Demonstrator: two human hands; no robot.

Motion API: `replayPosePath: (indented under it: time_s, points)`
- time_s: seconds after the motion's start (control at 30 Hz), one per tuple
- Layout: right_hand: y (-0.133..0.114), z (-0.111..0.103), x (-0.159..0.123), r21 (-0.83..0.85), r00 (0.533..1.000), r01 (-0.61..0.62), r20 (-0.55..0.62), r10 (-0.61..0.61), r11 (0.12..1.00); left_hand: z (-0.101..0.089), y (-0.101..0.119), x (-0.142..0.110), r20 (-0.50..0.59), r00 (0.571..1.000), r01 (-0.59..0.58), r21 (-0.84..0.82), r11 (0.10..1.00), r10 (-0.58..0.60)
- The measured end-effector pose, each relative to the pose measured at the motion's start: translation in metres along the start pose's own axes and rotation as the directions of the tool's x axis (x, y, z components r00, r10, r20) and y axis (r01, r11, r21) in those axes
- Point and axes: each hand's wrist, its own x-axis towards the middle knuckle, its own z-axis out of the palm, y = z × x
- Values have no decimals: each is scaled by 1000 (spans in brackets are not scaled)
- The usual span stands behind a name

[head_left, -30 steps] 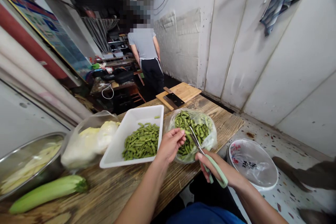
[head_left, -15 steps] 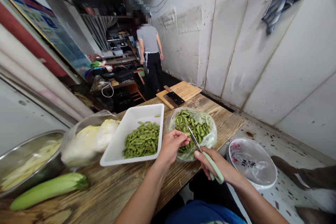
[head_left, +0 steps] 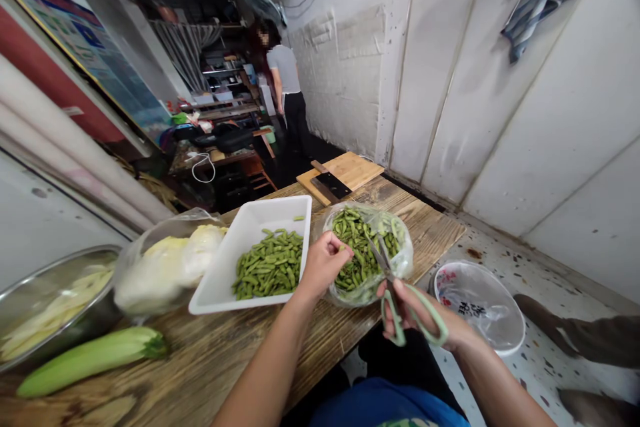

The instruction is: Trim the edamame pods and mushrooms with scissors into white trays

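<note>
My left hand (head_left: 323,263) is pinched on a green bean pod at the near rim of a clear plastic bag of pods (head_left: 367,250) on the wooden table (head_left: 310,347). My right hand (head_left: 420,320) grips pale green scissors (head_left: 400,293), their blades spread and pointing up over the bag. Just left of my left hand lies a white rectangular tray (head_left: 220,287) holding a heap of trimmed pods (head_left: 270,270).
A bagged cabbage (head_left: 165,267), a metal bowl (head_left: 50,310) and a long green vegetable (head_left: 90,360) lie at the left. A cutting board with a cleaver (head_left: 337,180) sits at the table's far end. A bag-lined bin (head_left: 480,307) stands on the floor. A person (head_left: 290,97) stands far back.
The scissors' handles have spread and the blades opened, swinging more upright. My left hand shifted slightly up toward the bag. The person in the background has walked farther away.
</note>
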Motion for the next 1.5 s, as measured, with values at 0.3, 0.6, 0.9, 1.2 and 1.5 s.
replayPosePath:
  time_s: [0.3, 0.6, 0.9, 1.2, 1.5]
  points:
    - [7, -10, -4, 129, 992, 68, 99, -81, 989, 9, 1, 9, 363, 920, -366, 660, 656, 148]
    - [1, -2, -8, -334, 993, 109, 1, -116, 936, 0, -8, 13, 358, 927, -304, 535, 789, 114]
    - [-15, 9, -9, -773, 965, 94, -84, -247, 628, -1, 2, -5, 201, 979, -30, 230, 973, -17]
    - [-13, 6, -5, -801, 959, 110, -71, -276, 588, 1, 5, -9, 157, 988, -38, 230, 972, 1]
    - [-2, 1, 2, -769, 951, 104, -109, -289, 631, 0, 4, -11, 229, 968, 64, 158, 985, -100]
